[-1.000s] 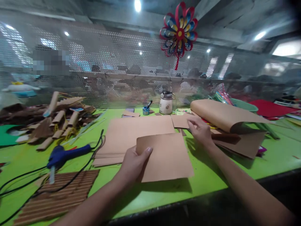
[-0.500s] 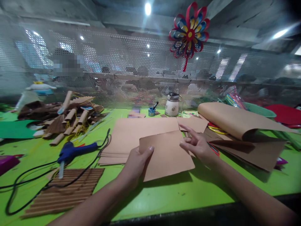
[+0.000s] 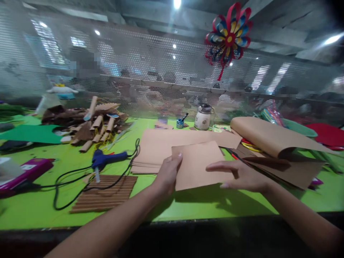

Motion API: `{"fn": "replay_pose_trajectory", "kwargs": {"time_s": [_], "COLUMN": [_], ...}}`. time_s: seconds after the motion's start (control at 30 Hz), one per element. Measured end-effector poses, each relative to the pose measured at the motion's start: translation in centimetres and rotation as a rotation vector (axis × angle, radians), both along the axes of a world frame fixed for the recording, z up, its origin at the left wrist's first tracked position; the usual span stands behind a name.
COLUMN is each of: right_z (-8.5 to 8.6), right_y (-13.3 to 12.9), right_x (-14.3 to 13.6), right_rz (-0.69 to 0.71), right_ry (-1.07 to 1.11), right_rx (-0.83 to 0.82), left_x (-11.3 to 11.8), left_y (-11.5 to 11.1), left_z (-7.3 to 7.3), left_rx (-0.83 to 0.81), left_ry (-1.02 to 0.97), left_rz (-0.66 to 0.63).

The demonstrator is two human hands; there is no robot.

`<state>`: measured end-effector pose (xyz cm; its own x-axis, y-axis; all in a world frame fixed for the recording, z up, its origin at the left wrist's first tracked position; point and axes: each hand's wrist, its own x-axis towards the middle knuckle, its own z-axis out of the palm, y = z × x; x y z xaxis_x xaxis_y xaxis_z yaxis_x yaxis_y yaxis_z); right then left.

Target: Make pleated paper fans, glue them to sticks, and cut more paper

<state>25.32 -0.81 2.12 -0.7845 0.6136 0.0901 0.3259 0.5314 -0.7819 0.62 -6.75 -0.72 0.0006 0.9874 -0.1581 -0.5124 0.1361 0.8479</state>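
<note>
A square brown paper sheet (image 3: pixel 197 161) is raised over the green table, its left edge pinched by my left hand (image 3: pixel 168 173). My right hand (image 3: pixel 242 175) is at the sheet's lower right, index finger stretched over its face and the thumb below, fingers apart; whether it touches the paper I cannot tell. Behind the held sheet lies a stack of larger brown paper sheets (image 3: pixel 156 145). Left of my left hand are a blue glue gun (image 3: pixel 103 159) with a black cord and a corrugated brown piece (image 3: pixel 107 195).
Rolled brown paper (image 3: pixel 258 134) and scissors lie at the right. A white bottle (image 3: pixel 203 118) and a small blue jar (image 3: pixel 180 124) stand at the back. Paper tubes (image 3: pixel 98 129) are heaped at the left, with a purple box (image 3: pixel 32 173) nearer the front.
The view has shifted left, bringing the purple box further in. My right hand has moved down along the sheet's right side, and its index finger now lies across the paper.
</note>
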Motion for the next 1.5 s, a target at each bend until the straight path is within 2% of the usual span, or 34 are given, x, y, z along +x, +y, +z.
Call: {"fn": "replay_pose_trajectory", "kwargs": {"time_s": [0.13,0.2,0.27,0.33,0.4,0.47,0.53,0.67,0.73,0.83,1.0,1.23,1.37,1.5], "right_z": [-1.1,-1.7,-2.1,-2.6,-3.2,-4.0,-4.6,-5.1,-5.1,-5.1,-5.4,-5.6,-5.1,-3.9], "right_y": [-1.0,-0.7,-0.2,0.2,0.5,0.6,0.5,-0.4,-1.0,-1.7,-2.3,-1.5,0.1,1.7], "right_x": [0.0,0.3,0.7,1.1,1.5,1.8,2.1,2.3,2.0,1.5,1.6,4.8,5.8,4.6], "right_rz": [-0.171,-0.199,-0.228,-0.315,-0.434,-0.519,-0.551,-0.580,-0.598,-0.612,-0.611,-0.683,-0.754,-0.713], "right_ry": [-0.018,0.013,0.031,0.043,0.082,0.159,0.213,0.179,0.162,0.153,0.150,0.220,0.396,0.656], "right_rx": [0.095,0.084,0.063,0.052,0.005,-0.087,-0.181,-0.257,-0.265,-0.261,-0.254,-0.226,-0.238,-0.292], "left_x": [0.1,-0.2,-0.9,-2.3,-4.4,-7.0,-9.7,-14.0,-15.3,-16.6,-17.8,-18.0,-18.4,-19.0], "left_y": [0.1,0.2,-0.1,-0.9,-2.5,-4.8,-7.4,-11.5,-12.3,-11.9,-10.3,-9.1,-9.0,-8.8], "left_z": [-0.1,0.3,1.4,3.1,4.6,5.3,4.8,2.3,1.7,1.7,1.9,2.3,2.3,2.4], "left_rx": [0.046,0.082,0.096,0.143,0.343,0.421,0.427,0.479,0.494,0.505,0.415,0.303,0.270,0.226], "left_ry": [0.019,0.119,0.208,0.289,0.557,0.922,1.173,1.564,1.726,1.881,1.992,1.945,1.875,1.848], "left_rz": [-0.009,-0.007,0.002,0.041,0.142,0.123,0.017,-0.253,-0.295,-0.332,-0.406,-0.402,-0.429,-0.408]}}
